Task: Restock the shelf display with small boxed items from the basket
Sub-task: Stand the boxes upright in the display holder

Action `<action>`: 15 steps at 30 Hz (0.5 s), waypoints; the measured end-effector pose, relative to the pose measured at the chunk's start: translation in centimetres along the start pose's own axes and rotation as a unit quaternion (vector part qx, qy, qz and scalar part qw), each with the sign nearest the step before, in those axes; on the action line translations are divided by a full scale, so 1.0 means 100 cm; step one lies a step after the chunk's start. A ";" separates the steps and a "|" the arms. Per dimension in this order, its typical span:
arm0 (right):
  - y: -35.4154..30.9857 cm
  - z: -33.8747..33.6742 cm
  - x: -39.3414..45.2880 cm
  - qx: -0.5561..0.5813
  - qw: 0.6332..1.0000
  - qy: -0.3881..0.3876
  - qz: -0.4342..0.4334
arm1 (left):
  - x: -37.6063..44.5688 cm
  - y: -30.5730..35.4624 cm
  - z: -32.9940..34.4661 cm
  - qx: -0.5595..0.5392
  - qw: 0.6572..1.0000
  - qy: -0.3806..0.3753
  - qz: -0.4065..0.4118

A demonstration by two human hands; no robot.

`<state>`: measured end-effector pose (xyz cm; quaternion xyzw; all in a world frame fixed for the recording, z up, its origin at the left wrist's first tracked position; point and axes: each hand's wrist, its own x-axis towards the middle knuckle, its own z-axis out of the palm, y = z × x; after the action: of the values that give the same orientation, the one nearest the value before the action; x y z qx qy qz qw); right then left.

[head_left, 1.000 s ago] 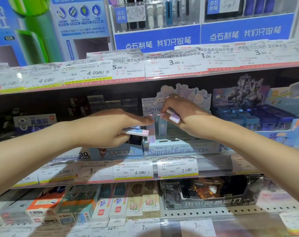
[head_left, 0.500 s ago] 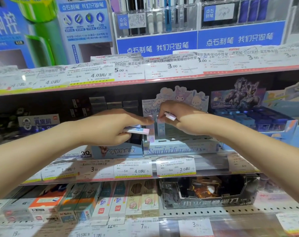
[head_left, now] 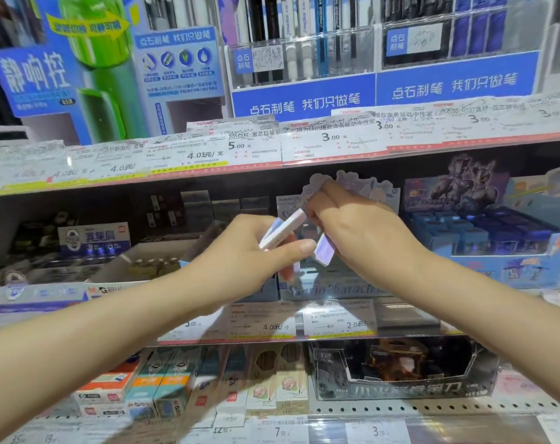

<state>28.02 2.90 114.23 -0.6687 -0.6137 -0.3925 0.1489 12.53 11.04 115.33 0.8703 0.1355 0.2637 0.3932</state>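
Your left hand (head_left: 240, 251) grips flat pastel boxes (head_left: 282, 230), tilted, in front of Sanrio display tray (head_left: 333, 288) on middle shelf (head_left: 400, 331). Your right hand (head_left: 358, 225) pinches one lilac box (head_left: 324, 249) just beside them, above tray. Price tags (head_left: 336, 318) line shelf edge below. Blue box display (head_left: 512, 248) sits right of tray.

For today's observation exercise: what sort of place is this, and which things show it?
Most likely a stationery shop aisle: price tags line the shelf edges, pens stand in racks above, and boxed goods fill the lower shelf.
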 end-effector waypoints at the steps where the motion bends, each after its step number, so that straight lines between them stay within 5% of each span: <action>1: -0.002 -0.002 0.000 -0.020 1.000 0.007 -0.004 | 0.000 0.003 0.002 -0.057 0.997 -0.015 -0.041; 7: -0.006 -0.005 -0.002 0.027 0.996 0.062 -0.054 | -0.001 0.010 0.006 -0.117 0.984 -0.048 -0.121; 11: 0.015 -0.008 -0.001 0.116 0.992 -0.022 0.044 | -0.005 0.007 0.001 -0.120 0.982 -0.039 -0.138; 13: 0.029 -0.009 -0.001 0.257 0.953 -0.091 0.135 | -0.006 0.004 -0.001 -0.113 0.985 -0.015 -0.133; 15: 0.031 -0.012 -0.001 0.472 0.838 -0.130 0.241 | -0.005 0.002 -0.001 -0.101 0.987 0.007 -0.122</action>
<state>30.49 1.38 115.81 -0.6893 -0.5573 0.0834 0.4552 12.06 10.80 115.36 0.8014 0.2157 0.2322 0.5073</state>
